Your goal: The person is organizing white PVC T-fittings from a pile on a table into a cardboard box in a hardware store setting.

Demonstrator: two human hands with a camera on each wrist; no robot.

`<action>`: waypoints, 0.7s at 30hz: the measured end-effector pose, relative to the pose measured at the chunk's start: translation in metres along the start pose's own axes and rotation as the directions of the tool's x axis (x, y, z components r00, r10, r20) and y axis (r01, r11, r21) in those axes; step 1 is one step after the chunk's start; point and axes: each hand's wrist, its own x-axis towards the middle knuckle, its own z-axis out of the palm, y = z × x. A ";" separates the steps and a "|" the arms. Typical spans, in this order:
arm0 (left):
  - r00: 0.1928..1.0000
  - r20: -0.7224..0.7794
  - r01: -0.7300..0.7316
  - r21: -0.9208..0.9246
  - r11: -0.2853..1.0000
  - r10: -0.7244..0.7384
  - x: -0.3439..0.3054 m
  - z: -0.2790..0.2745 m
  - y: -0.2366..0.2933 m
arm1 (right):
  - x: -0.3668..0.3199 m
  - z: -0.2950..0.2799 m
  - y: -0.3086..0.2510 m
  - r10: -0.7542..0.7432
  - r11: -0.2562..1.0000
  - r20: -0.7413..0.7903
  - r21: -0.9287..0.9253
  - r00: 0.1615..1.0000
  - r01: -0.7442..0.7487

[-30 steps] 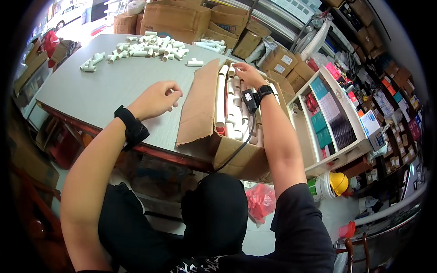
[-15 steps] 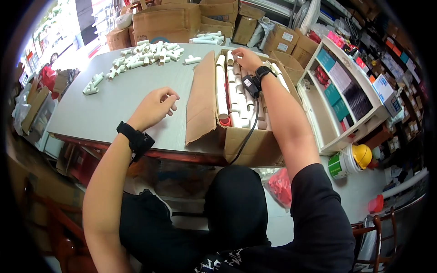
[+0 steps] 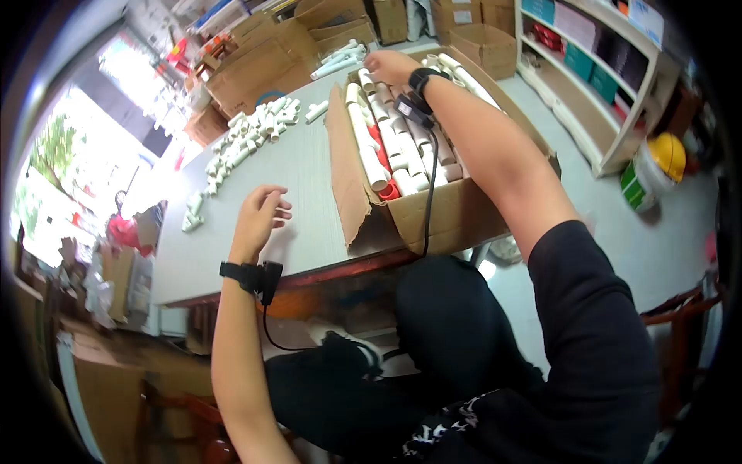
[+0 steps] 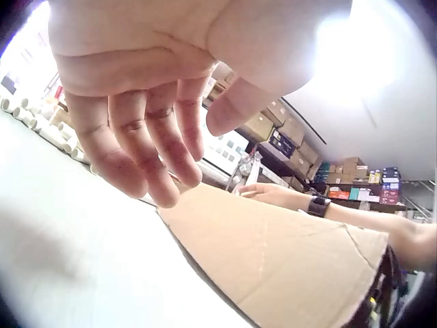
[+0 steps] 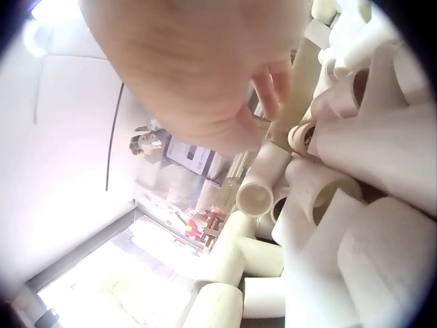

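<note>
My right hand (image 3: 393,68) is over the far left end of an open cardboard box (image 3: 456,209) packed with rows of white pipe fittings (image 3: 402,143). In the right wrist view its thumb and fingers stand apart, with nothing visible between them. A round-mouthed fitting (image 5: 256,198) lies just below the thumb. Loosely bent and holding nothing, my left hand (image 3: 259,224) hovers above the grey table, left of the box's folded-out flap (image 3: 348,178). Red material (image 3: 389,189) shows between the fittings on the box's left side.
Loose white tee fittings (image 3: 247,135) form a pile on the table's far left part, and one lone tee (image 3: 316,111) lies nearer the box. Pale pipes (image 3: 340,58) lie at the far edge. A white shelf (image 3: 572,85) stands right, beyond a yellow helmet (image 3: 666,157) on a bucket.
The head view has turned, shifting the scene. My right hand has stayed at the box's far left end, its fingers now slightly raised off the fittings. My left hand stays empty over the table.
</note>
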 end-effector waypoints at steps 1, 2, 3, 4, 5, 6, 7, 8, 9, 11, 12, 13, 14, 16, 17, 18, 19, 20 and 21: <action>1.000 -0.020 0.013 -0.012 1.000 -0.013 0.002 -0.007 0.000 | 0.000 0.002 0.000 -0.006 1.000 -0.013 -0.014 1.000 0.006; 0.999 -0.042 0.025 -0.030 0.999 -0.026 0.005 -0.015 -0.001 | -0.001 0.004 -0.001 0.034 0.999 -0.009 -0.005 0.999 -0.034; 0.997 -0.075 0.023 -0.038 0.999 -0.026 0.006 -0.024 0.002 | -0.002 0.000 -0.007 0.067 0.998 -0.001 -0.002 0.998 -0.067; 0.994 -0.110 0.020 -0.053 0.998 -0.026 0.007 -0.031 0.005 | -0.004 0.000 -0.011 0.005 0.998 -0.055 -0.061 0.998 -0.009; 0.989 -0.145 0.018 -0.073 0.997 -0.028 0.008 -0.039 0.007 | -0.006 -0.001 -0.013 0.021 0.999 -0.065 -0.039 0.998 -0.024; 0.984 -0.172 0.035 -0.046 0.998 -0.043 0.010 -0.048 0.008 | -0.011 -0.005 -0.019 0.027 0.998 -0.063 -0.051 0.998 -0.031; 0.977 -0.203 0.052 -0.025 0.998 -0.056 0.013 -0.059 0.009 | -0.014 -0.008 -0.021 0.028 0.997 -0.058 -0.067 0.998 -0.032; 0.974 -0.214 0.066 -0.028 0.997 -0.070 0.016 -0.072 0.007 | -0.018 -0.010 -0.024 0.010 0.997 -0.053 -0.082 0.999 -0.014; 0.971 -0.232 0.067 0.004 0.998 -0.064 0.017 -0.083 0.006 | -0.019 -0.012 -0.025 0.013 0.992 -0.043 -0.126 0.999 -0.019; 0.954 -0.287 0.093 -0.003 0.996 -0.090 0.021 -0.109 0.001 | -0.019 -0.012 -0.028 0.000 0.978 -0.022 -0.207 1.000 -0.005; 0.941 -0.324 0.108 0.004 0.994 -0.101 0.019 -0.117 0.005 | -0.014 -0.008 -0.022 -0.021 0.976 -0.006 -0.218 1.000 0.020; 0.944 -0.318 0.087 -0.005 0.996 -0.084 0.018 -0.126 0.004 | -0.008 0.000 -0.014 -0.015 0.984 -0.009 -0.180 1.000 0.013; 0.936 -0.339 0.099 0.009 0.995 -0.090 0.019 -0.136 0.003 | -0.022 -0.016 -0.031 0.028 0.973 0.030 -0.230 0.999 -0.021; 0.929 -0.357 0.105 0.010 0.994 -0.095 0.022 -0.152 0.003 | -0.017 -0.010 -0.027 0.015 0.977 -0.005 -0.214 1.000 -0.016; 0.928 -0.364 0.085 -0.013 0.996 -0.084 0.026 -0.163 -0.001 | -0.016 -0.010 -0.026 0.055 0.979 0.003 -0.194 0.998 -0.053; 0.920 -0.380 0.087 -0.047 0.995 -0.098 0.027 -0.167 0.000 | -0.014 -0.008 -0.024 0.048 0.981 -0.004 -0.187 0.999 -0.048; 0.913 -0.393 0.086 -0.078 0.993 -0.110 0.028 -0.169 0.001 | -0.012 -0.007 -0.022 0.044 0.983 -0.014 -0.180 0.999 -0.045; 0.911 -0.392 0.114 -0.066 0.991 -0.131 0.030 -0.170 0.002 | -0.012 -0.006 -0.019 0.044 0.984 -0.025 -0.174 0.999 -0.047; 0.908 -0.390 0.140 -0.053 0.989 -0.150 0.034 -0.172 0.001 | -0.014 -0.008 -0.022 0.038 0.981 -0.018 -0.190 0.999 -0.041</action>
